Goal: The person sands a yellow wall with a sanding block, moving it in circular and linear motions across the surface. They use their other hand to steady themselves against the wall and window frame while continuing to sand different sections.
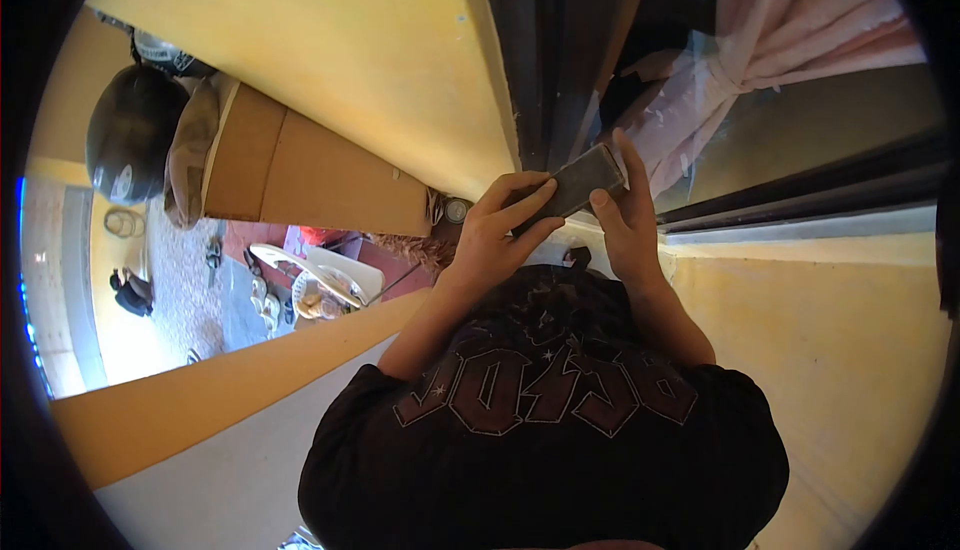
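Observation:
A dark, flat smartphone is held tilted in front of the black printed T-shirt that I wear. My left hand grips its left end, with fingers laid across its face. At the opposite end, my right hand has its thumb on the phone's face and its index finger stretched up past the edge. The phone's screen looks dark, and its underside is hidden.
Beyond the hands is a dark-framed window with a tied pink curtain. On the left are a brown box-like piece, a black helmet, a white plastic chair and shoes. Yellow walls stand close by.

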